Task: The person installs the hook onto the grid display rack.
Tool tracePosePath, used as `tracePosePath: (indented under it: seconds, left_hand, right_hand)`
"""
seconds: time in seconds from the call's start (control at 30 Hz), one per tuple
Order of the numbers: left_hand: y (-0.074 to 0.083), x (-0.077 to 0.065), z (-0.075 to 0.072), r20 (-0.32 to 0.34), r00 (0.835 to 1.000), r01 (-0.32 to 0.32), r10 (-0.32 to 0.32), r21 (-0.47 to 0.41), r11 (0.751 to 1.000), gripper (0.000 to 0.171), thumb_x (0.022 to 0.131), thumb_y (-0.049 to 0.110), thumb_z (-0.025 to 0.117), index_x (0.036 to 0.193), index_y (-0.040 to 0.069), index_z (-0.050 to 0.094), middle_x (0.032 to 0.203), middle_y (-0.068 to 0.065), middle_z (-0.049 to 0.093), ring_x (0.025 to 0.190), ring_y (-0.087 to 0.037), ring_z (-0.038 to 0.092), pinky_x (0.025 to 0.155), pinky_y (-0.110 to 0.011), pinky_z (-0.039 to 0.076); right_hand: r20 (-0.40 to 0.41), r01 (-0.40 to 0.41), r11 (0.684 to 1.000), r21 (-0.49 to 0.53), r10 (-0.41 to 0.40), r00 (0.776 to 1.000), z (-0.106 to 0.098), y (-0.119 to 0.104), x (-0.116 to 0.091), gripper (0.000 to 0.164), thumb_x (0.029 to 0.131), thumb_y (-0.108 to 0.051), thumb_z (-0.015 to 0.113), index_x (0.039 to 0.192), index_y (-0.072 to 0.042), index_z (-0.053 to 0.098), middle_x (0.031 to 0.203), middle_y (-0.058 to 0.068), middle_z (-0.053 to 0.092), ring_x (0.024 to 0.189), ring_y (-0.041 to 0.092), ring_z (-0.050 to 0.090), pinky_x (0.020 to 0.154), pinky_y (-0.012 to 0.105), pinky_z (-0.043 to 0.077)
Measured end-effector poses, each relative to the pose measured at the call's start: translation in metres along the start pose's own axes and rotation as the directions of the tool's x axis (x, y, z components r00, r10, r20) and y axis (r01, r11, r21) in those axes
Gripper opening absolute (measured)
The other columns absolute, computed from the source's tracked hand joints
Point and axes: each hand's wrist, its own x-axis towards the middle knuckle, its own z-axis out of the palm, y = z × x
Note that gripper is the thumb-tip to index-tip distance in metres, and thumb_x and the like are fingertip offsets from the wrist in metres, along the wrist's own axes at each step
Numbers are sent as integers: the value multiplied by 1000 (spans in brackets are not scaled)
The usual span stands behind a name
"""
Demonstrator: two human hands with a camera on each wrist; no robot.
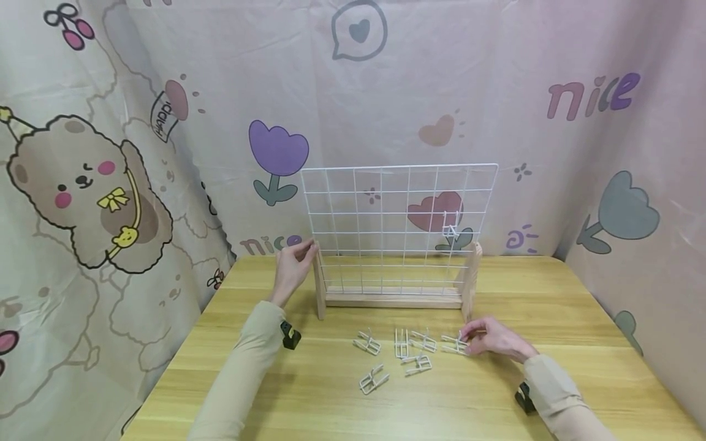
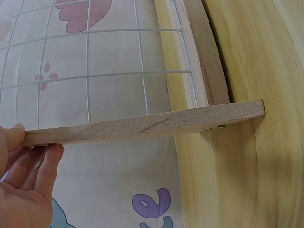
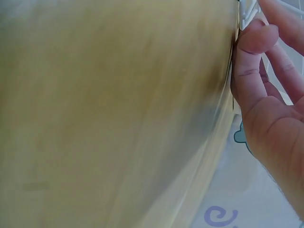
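A white wire grid panel (image 1: 380,233) stands upright in a wooden stand (image 1: 394,301). My left hand (image 1: 295,266) pinches the top of the stand's left wooden post (image 2: 142,124) between thumb and fingers. Low over the table at the right, my right hand (image 1: 491,338) has its thumb and fingers around the right end of a white wire hook (image 1: 453,344). Part of that hook (image 3: 247,14) shows beside the fingertips in the right wrist view; the rest is hidden. Another white hook (image 1: 450,229) hangs on the right side of the grid.
Several more white hooks lie in front of the stand, among them a front one (image 1: 374,380) and a left one (image 1: 368,343). The wooden table (image 1: 309,398) backs onto a printed curtain (image 1: 220,141), which also hangs along both sides.
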Motion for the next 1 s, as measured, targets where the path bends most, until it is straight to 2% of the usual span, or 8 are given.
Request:
tracePosePath:
  seconds: [0.37, 0.67, 1.0]
  left_hand:
    - [1, -1, 0, -7, 1000, -15, 15, -1, 1000, 37, 98, 20, 67, 129, -1, 66, 122, -21, 70, 107, -36, 73, 92, -46, 60]
    - [0, 0, 1, -15, 1000, -19, 19, -3, 1000, 35, 98, 18, 66, 128, -1, 66, 122, -22, 70, 107, -36, 73, 91, -44, 61]
    - [-2, 1, 2, -16, 1000, -13, 13, 4, 1000, 35, 98, 19, 67, 128, 0, 66, 121, -22, 71, 106, -35, 73, 91, -44, 61]
  right_hand:
    - [14, -15, 1000, -23, 15, 1000, 1, 2, 6, 34, 73, 5, 76, 104, 14, 65, 96, 11, 68, 79, 10, 57, 68, 18, 50]
    - [21, 12, 999, -41, -11, 1000, 4, -2, 9, 26, 73, 7, 76, 96, 16, 67, 81, 7, 66, 72, 6, 56, 61, 14, 49]
    - [15, -64, 994, -87, 65, 998, 7, -6, 10, 20, 76, 7, 75, 93, 12, 67, 75, 1, 60, 65, 6, 51, 52, 13, 43]
